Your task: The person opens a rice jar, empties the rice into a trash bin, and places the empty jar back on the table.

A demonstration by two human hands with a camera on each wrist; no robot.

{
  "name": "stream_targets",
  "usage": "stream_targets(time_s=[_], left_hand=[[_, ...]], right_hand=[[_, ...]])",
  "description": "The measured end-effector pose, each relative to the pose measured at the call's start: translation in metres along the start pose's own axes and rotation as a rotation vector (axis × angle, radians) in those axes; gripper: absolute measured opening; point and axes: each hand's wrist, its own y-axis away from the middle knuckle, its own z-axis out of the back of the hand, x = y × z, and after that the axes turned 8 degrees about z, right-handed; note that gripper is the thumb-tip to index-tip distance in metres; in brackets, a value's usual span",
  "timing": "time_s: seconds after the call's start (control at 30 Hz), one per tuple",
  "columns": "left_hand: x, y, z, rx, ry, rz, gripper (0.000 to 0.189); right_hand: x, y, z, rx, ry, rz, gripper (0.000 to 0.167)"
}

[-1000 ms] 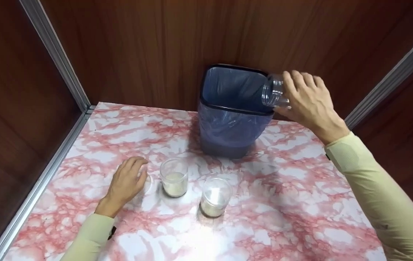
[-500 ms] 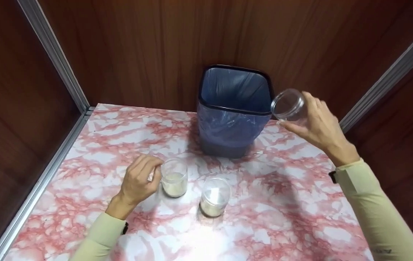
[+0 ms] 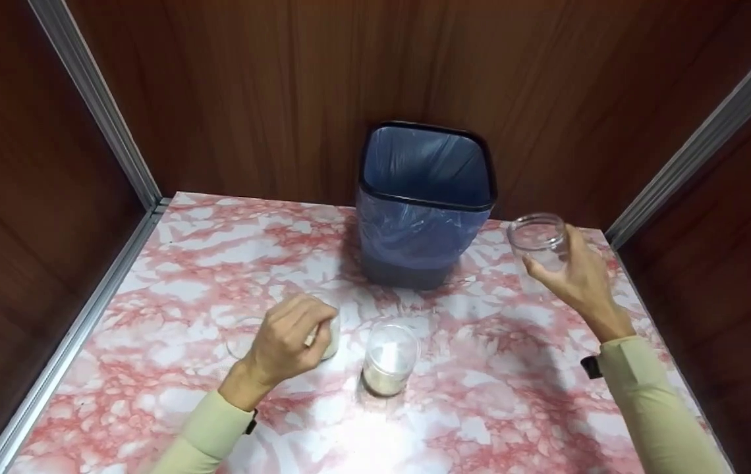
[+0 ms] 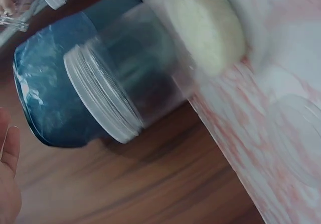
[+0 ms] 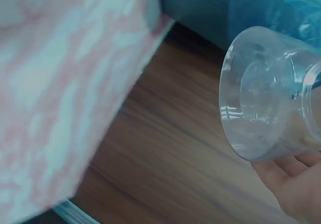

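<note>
My right hand (image 3: 580,276) holds a clear plastic jar (image 3: 526,249), mouth up, at the right of the bin. In the right wrist view this jar (image 5: 258,96) shows see-through walls, with fingers curled at its side. My left hand (image 3: 293,336) hovers over another clear jar (image 3: 332,342), hiding most of it. Pale white contents fill the bottom of that jar (image 4: 205,30) in the left wrist view, where its threaded rim stands apart from the loosely bent fingers. A third clear jar (image 3: 390,362), also with pale contents low inside, stands to the right.
A blue bin (image 3: 415,234) with a plastic liner stands at the back against the wood panel. A clear round lid-like disc (image 4: 296,138) lies on the red-and-white marbled table (image 3: 178,289). Metal rails (image 3: 109,263) border the left side.
My right hand has drawn the jar away from the bin's rim, down and right, turning it upright. My left hand has moved right, from beside the nearer jar to over it.
</note>
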Motion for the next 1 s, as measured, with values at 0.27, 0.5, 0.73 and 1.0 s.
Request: stream_targets(time_s=[0.27,0.5,0.73,1.0], left_hand=[[-0.015,0.003,-0.027,0.146,-0.016,0.006,0.014],[-0.024,0.011,-0.045,0.347,-0.026,0.058,0.018],[-0.034,0.019,-0.061,0.597,-0.089,0.158,0.043],[-0.039,0.022,-0.067,0.783,-0.116,0.167,0.061]], right_hand=[[-0.034,0.022,-0.022,0.096,-0.197,-0.197,0.058],[-0.042,0.039,-0.031,0.23,-0.312,-0.301,0.079],[-0.053,0.051,-0.039,0.265,-0.326,-0.29,0.081],[-0.071,0.067,-0.06,0.26,-0.297,-0.261,0.078]])
